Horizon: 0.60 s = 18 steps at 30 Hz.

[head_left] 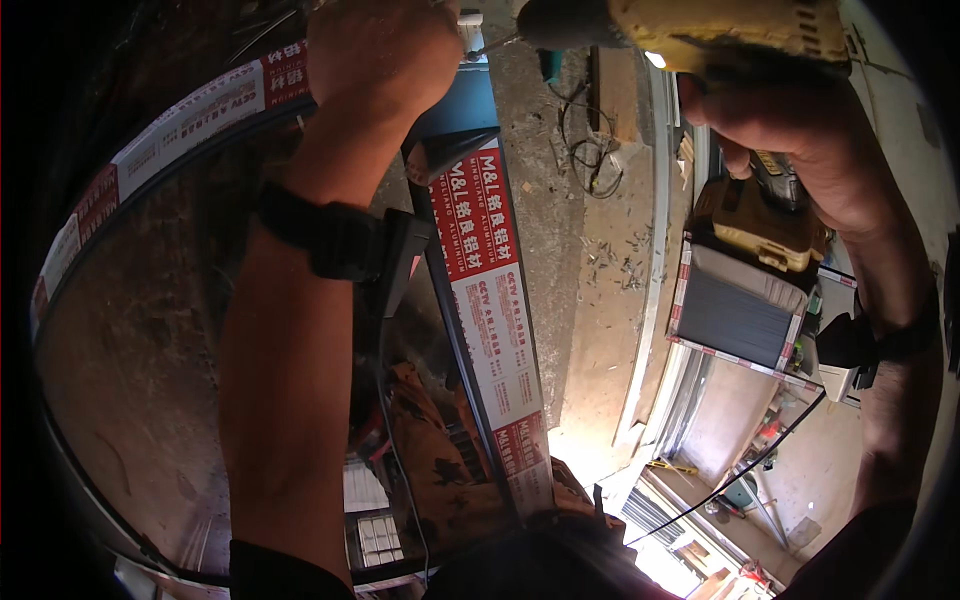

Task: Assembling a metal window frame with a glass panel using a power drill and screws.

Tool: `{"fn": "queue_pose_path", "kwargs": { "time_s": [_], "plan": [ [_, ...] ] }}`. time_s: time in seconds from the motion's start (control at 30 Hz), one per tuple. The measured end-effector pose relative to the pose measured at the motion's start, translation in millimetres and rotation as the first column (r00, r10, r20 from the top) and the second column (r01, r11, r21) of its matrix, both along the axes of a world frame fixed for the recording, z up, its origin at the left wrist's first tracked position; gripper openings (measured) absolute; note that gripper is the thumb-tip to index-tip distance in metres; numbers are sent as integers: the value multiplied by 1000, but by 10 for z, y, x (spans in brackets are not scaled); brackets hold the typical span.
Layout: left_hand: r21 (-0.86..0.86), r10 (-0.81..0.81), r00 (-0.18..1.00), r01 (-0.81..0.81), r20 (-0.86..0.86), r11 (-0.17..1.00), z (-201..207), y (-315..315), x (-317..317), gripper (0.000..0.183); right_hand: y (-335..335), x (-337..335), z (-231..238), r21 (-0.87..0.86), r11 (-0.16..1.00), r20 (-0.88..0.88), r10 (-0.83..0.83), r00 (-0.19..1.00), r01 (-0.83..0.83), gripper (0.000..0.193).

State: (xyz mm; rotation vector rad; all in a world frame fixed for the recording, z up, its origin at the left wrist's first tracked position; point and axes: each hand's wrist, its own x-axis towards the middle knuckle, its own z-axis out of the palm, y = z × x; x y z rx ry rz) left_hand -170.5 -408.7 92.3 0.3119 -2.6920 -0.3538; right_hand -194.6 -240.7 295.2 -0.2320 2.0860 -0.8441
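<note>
My right hand (770, 125) is wrapped round the grip of a yellow and black cordless drill (735, 30). The drill lies level at the top edge, its black chuck pointing left and its lamp lit. From the chuck a thin bit (495, 46) reaches to a small pale metal part at the frame's far end. Beside that tip, my left hand (385, 55) is closed with its back to me; whatever its fingers hold is hidden. Below it runs an aluminium profile (500, 310) with red and white protective film. Another film-covered profile (190, 120) curves off to the left.
Dark glass or panel (150, 290) lies left of the profile, with reflections in it. Farther right, metal shavings (620, 260) and a black cable (590, 165) lie on the floor. A film-edged frame (740, 300) stands beyond, near scattered tools (740, 490) and a bright doorway.
</note>
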Motion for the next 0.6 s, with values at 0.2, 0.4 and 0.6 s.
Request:
{"fn": "queue_pose_path", "kwargs": {
  "time_s": [0.2,0.4,0.6],
  "plan": [
    [-82,-64,998,65,15,994,-85,-72,0,38,-43,12,-59,195,981,-203,47,978,-7,41],
    [-9,-67,991,68,112,998,-47,-44,-11,38,330,-124,-140,39,999,-113,37,993,-33,35],
    [1,-171,985,171,1,985,-92,-166,156,30,633,304,-519,-225,967,-86,-139,987,117,36]
  ]
}}
